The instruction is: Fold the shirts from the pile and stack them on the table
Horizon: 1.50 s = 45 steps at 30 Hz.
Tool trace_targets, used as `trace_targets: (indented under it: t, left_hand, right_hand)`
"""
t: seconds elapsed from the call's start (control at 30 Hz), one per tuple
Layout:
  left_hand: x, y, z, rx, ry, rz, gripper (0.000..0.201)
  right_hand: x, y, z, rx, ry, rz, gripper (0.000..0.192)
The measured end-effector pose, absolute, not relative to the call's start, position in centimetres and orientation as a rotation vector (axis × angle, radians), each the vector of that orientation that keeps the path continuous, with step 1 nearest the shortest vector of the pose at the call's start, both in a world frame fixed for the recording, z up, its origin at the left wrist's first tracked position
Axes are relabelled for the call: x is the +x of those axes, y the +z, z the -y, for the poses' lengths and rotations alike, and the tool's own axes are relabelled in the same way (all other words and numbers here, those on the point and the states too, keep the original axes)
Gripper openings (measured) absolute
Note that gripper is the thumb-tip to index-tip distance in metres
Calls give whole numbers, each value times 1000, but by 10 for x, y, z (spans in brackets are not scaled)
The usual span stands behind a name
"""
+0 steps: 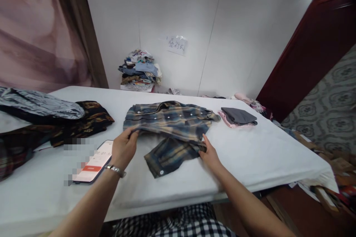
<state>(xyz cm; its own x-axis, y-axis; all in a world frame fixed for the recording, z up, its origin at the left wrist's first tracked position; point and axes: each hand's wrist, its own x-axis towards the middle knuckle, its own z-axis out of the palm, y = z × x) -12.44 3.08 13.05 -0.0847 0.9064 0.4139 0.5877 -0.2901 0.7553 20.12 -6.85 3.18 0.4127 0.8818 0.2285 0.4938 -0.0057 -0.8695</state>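
Observation:
A blue, tan and dark plaid shirt [172, 120] lies sideways on the white-covered table [250, 155], its collar end to the right and its buttons along the upper side. One sleeve [169, 155] sticks out toward me, with a white button at its cuff. My left hand [125, 146] pinches the shirt's lower left corner and lifts that edge a little. At the shoulder end, near where the sleeve meets the body, my right hand [208, 152] grips the fabric between thumb and fingers. A phone [94, 163] with a lit screen lies beside my left wrist.
Folded grey and pink garments [237, 116] rest right of the shirt. Dark patterned clothes [86, 120] are heaped at the left. A tall clothes pile [140, 68] stands behind the table by the wall, near a handwritten paper sign [177, 45]. Boxes [338, 164] clutter the right.

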Motion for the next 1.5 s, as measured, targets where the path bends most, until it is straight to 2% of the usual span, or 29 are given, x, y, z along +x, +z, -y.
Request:
trace_targets:
  t: [0.07,0.2,0.27,0.33,0.5,0.6,0.73,0.83,0.93,1.03,1.13,1.2,1.4,1.5]
  left_hand:
    - [-126,139,-35,1814,1359,-1671,33]
    - [-132,143,-37,1793,1391,-1710,32]
    - [-135,137,-34,1787,1374,-1706,32]
    - [-138,129,-30,1791,1343,-1704,31]
    - [-150,104,-25,1829,1214,-1705,28]
    - [-157,95,-26,1829,1169,-1719,28]
    - [-157,92,-28,1790,1162,-1737,29]
    - [-154,94,-30,1794,1158,-1734,28]
    - [-153,96,-31,1862,1158,-1738,28]
    - [-157,99,-29,2023,1216,-1678,27]
    - [-163,101,-23,2194,1277,-1563,27]
    - [-169,102,-16,2227,1288,-1536,27]
    - [-199,91,8,2194,1285,-1577,26]
    - [-212,81,12,2157,1239,-1588,22]
  right_hand:
    - [216,51,63,-1652,351,1253,70]
    - [262,109,60,-1539,-256,1310,57]
    - [279,124,63,-1481,-454,1288,49]
    - [286,120,67,-1519,-401,1228,47]
    - [275,58,90,-1868,279,1152,82]
    - [266,35,109,-1895,385,1284,85]
    - [265,37,118,-1835,326,1510,78]
    - [280,48,108,-1822,250,1450,46]
    - [305,68,101,-1792,130,1315,32]
    - [326,102,110,-1729,-107,1092,34]
    - [326,138,130,-1465,-424,884,34]
    - [313,152,142,-1322,-524,815,32]
    - [276,147,161,-1404,-513,578,35]
    - [278,139,162,-1494,-401,529,34]
